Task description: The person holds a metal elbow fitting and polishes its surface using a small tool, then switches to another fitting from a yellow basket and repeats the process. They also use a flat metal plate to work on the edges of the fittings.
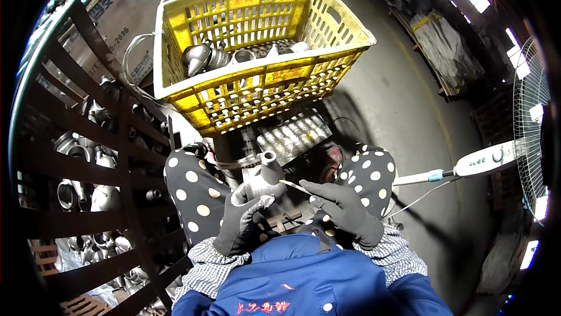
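Observation:
My left hand (241,218), in a dark grey glove, is closed around a grey metal pipe fitting (266,180). The fitting has a wide body and a narrower open neck that points up and away from me. My right hand (345,208), gloved alike, pinches a thin, light-coloured tool (295,186). The tool's far end reaches the side of the fitting, just below the neck. What kind of tool it is, I cannot make out. Both hands are above my lap, between my knees in dotted trousers.
Ahead stands a yellow plastic crate (263,76) with several metal fittings inside. Close on my left, a dark slatted metal cage (125,140) holds many more fittings. To the right is a standing fan (491,158) with its cable. Wrapped bundles (447,50) lie at the far right.

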Available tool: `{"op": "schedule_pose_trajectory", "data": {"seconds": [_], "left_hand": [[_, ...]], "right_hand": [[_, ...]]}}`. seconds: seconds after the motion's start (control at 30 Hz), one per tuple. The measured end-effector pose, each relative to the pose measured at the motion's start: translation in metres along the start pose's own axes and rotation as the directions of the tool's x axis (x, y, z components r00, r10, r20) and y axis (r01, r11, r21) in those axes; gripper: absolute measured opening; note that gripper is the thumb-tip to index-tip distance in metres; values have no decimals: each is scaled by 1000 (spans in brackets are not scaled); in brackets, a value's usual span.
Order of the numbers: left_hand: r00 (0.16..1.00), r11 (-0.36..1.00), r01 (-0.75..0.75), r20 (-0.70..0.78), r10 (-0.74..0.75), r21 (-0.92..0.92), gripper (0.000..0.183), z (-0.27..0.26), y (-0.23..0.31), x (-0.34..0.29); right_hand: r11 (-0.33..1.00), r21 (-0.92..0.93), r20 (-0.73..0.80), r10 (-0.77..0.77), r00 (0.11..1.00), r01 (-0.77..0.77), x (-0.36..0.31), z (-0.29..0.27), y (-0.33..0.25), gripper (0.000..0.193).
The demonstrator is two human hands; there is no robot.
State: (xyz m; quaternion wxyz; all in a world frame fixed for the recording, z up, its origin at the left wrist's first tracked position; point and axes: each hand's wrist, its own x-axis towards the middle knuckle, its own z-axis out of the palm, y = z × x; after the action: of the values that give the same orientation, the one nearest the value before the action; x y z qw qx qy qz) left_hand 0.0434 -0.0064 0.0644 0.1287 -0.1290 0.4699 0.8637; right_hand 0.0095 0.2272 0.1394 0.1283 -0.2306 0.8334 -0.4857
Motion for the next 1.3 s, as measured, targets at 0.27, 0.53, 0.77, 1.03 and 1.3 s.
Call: {"op": "schedule_pose_trajectory", "data": {"seconds": [0.27, 0.53, 0.77, 1.03, 1.3], "left_hand": [[997, 995, -72, -20, 70, -63, 22, -8, -11, 3], [991, 997, 81, -110, -80, 5, 19, -16, -19, 8], [987, 981, 94, -142, -70, 169, 19, -32, -51, 23], [973, 987, 146, -174, -155, -61, 16, -23, -49, 30], [908, 896, -238, -242, 342, 374, 30, -4, 28, 3]], "right_hand": [[877, 386, -40, 325, 945, -285, 12, -2, 28, 37], [916, 82, -321, 397, 860, -392, 37, -9, 135, 40], [775, -296, -430, 414, 802, -558, 75, -22, 199, 29], [730, -187, -451, 531, 718, -657, 86, -21, 207, 33], [818, 180, -405, 568, 716, -547, 82, -23, 193, 33]]}}
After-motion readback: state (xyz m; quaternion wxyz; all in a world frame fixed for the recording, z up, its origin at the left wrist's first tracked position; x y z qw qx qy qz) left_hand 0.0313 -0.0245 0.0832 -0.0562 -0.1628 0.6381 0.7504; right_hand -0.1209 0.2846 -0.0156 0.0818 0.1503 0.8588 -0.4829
